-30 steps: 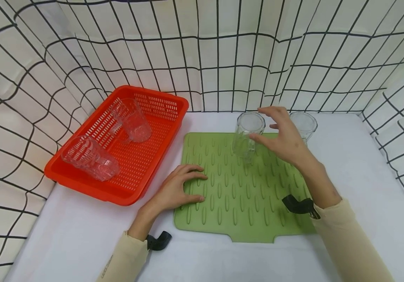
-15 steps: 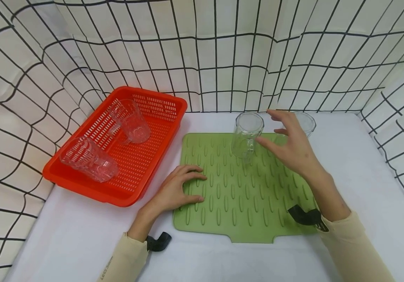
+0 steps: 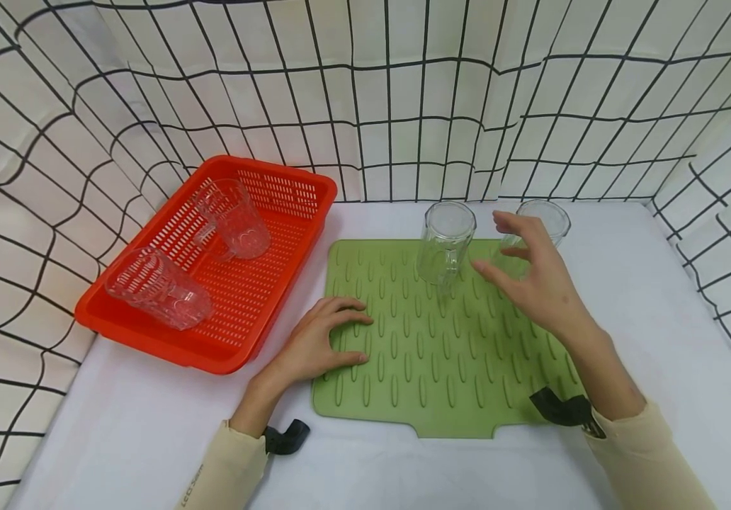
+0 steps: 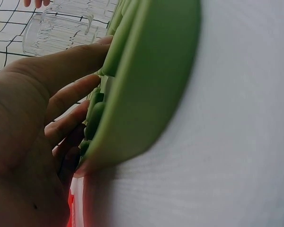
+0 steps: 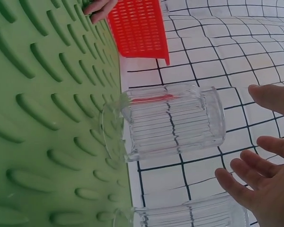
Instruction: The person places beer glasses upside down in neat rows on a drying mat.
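Note:
Upside down on the green ribbed drying mat [image 3: 404, 382] stands a clear glass mug [image 3: 447, 244], its handle toward the near side. To its right is a second upturned glass mug [image 3: 547, 216], partly hidden behind my right hand [image 3: 540, 283]. That hand hovers between the two mugs with fingers spread and holds nothing; the right wrist view shows a gap between it and the first mug [image 5: 170, 123]. My left hand [image 3: 321, 340] rests on the mat's left edge, its fingertips [image 4: 104, 40] touching the ribs, and it holds nothing.
A red plastic basket [image 3: 257, 312] stands on the left of the white-covered table [image 3: 365, 474]. Inside it lie two more clear glass mugs, one at the back [image 3: 241, 227] and one nearer [image 3: 161, 290]. A white wall with black grid lines [image 3: 365, 99] surrounds the table.
My right hand has drawn away from the first mug, moving right and slightly toward me. The mug stays standing on the mat. My left hand has kept its place.

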Available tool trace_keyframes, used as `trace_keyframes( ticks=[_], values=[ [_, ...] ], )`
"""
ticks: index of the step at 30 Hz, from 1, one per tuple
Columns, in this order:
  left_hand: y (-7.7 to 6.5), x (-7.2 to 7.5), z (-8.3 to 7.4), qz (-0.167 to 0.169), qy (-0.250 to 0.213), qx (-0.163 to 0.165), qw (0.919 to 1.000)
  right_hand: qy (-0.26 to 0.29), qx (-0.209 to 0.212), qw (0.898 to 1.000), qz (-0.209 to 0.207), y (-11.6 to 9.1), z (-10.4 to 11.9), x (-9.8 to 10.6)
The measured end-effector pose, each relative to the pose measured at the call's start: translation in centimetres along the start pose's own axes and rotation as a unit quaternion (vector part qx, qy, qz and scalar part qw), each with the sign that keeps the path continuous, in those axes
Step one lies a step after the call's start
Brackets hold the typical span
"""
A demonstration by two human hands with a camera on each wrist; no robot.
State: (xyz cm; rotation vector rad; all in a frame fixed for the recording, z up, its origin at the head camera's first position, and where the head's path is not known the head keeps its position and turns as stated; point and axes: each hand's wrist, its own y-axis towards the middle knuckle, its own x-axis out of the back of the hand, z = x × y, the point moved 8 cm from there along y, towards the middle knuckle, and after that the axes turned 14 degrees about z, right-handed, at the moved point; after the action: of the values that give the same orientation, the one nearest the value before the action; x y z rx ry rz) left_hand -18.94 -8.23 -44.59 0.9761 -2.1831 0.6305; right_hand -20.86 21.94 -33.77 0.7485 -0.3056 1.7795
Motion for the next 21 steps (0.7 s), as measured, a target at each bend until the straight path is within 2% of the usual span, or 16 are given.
trace_keyframes(
  ticks=[9,14,21],
  values=[
    [0.0,0.1,0.0,-0.009,0.005,-0.006,0.9999,0.000,0.011,1.000,-0.015,-1.4,-0.6,0.1],
    [0.1,0.0,0.1,-0.005,0.002,0.002,1.0000,-0.001,0.019,0.999,-0.029,-2.1,-1.2,0.2],
    [0.2,-0.1,0.2,-0.002,0.005,0.007,1.0000,0.005,0.046,0.998,-0.037,-3.1,-1.8,0.0]
  ],
)
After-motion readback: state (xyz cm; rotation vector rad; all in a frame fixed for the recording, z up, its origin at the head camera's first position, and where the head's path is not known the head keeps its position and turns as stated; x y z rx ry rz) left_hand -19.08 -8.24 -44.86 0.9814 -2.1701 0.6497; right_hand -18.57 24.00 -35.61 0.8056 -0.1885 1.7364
